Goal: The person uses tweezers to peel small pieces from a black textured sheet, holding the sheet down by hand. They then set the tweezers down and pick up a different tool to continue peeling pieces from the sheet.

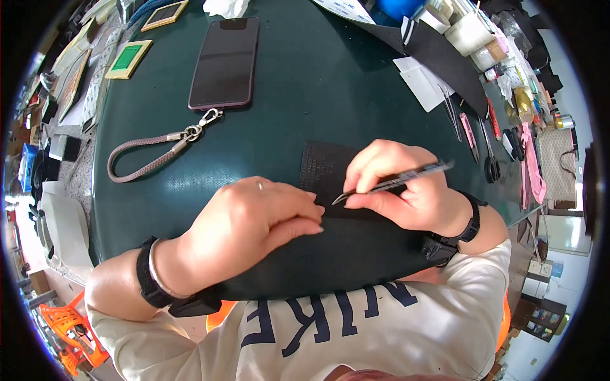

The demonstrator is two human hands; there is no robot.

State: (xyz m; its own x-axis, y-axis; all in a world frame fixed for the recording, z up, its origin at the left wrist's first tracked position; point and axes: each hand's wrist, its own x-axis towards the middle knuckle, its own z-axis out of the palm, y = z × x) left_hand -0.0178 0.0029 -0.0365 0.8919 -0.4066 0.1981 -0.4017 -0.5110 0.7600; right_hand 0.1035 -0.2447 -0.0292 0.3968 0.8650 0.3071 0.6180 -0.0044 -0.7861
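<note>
A black sheet (pixel 318 166) with rows of small raised marks lies on the dark green table mat, in front of me. My right hand (pixel 403 184) is closed round a pair of dark, slim tweezers (pixel 394 182), held slanting. Their pointed tip comes down over the sheet, just beside the fingertips of my left hand. My left hand (pixel 254 213) rests at the sheet's left edge with its fingers bent and pressed together, thumb close to the forefinger. Whatever those fingers pinch, if anything, is too small to make out. My right hand hides part of the sheet.
A phone (pixel 223 63) with a braided wrist strap (pixel 143 155) lies at the far left. Small framed pieces (pixel 129 59) sit beyond it. To the right are more tweezers (pixel 451 113), a pink cutter (pixel 469 136), scissors (pixel 490 166), white cards (pixel 422 86) and a black strip (pixel 445 60).
</note>
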